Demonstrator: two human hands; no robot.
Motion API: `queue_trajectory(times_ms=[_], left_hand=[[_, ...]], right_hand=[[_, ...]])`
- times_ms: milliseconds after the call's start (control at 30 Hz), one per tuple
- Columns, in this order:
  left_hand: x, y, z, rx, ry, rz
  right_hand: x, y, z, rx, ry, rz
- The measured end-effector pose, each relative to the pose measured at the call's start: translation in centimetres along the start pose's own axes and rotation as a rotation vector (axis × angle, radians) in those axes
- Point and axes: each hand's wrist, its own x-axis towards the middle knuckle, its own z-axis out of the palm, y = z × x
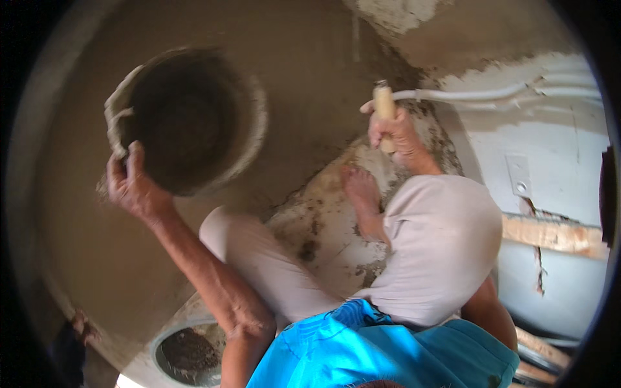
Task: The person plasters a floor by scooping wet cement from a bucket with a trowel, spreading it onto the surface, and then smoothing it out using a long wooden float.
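Left hand (134, 187), upper left of frame: thumb and fingers closed on the near-left edge of a bucket (259, 123). Bucket tilted, mouth toward the camera, interior dark; contents cannot be made out. Right hand (400, 137), upper right of centre: fingers wrapped round a pale handle (385, 103), roughly upright in frame; the tool's working end cannot be told. Bare foot (362, 191) just below the right hand. White pipes (472, 95) at upper right. Lower left: basin (156, 352) with dark, lumpy material (189, 350); another person's hand (83, 326) near the frame edge.
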Motion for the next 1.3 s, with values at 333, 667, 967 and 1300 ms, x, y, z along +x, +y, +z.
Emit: queue_trajectory(times_ms=[333, 667, 967, 1300], left_hand=[[-0.5, -0.3, 0.2, -0.162, -0.121, -0.16], [-1.2, 1.7, 1.3, -0.282, -0.266, -0.214], [-0.2, 3.3, -1.6, 0.117, -0.324, 0.026], [-12.7, -3.3, -19.5, 0.696, 0.532, -0.141]], right_hand=[[9.5, -11.8, 9.4, -0.443, -0.257, -0.267], [9.9, -17.8, 19.6, -0.702, -0.435, -0.261], [12.1, -15.4, 18.5, -0.907, -0.338, -0.459], [15.4, -14.4, 14.7, -1.165, -0.198, -0.636]])
